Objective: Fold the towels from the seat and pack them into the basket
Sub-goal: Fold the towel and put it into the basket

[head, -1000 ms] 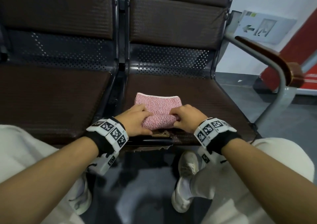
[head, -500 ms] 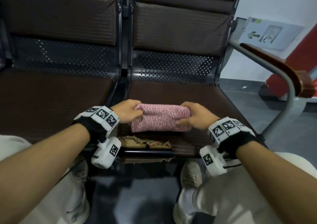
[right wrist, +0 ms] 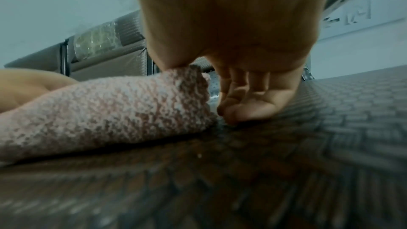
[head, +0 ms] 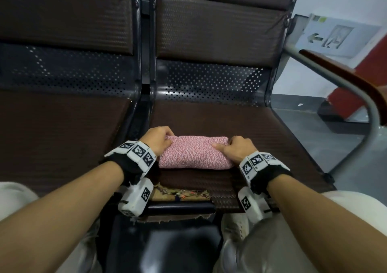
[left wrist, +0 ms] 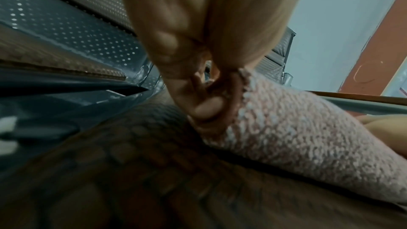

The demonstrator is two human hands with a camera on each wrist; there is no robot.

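- We see a folded pink towel (head: 194, 154) lying flat on the brown seat (head: 261, 147) on the right, near its front edge.
- Our left hand (head: 156, 139) grips the towel's left end; in the left wrist view the fingers (left wrist: 204, 109) curl in against that end with the thumb on top.
- Our right hand (head: 236, 150) holds the right end, thumb lying on top of the cloth; the right wrist view shows its fingers (right wrist: 244, 109) curled down onto the seat just beside the towel's edge.
- Just in front of the towel, the seat cover is torn (head: 182, 194) at the front edge, showing frayed padding.
- A second brown seat (head: 62, 136) stands to the left, bare.
- A metal armrest with a wooden top (head: 343, 80) rises at the right, well apart from the towel.
- A wall sign with an arrow (head: 333, 36) hangs behind the armrest.
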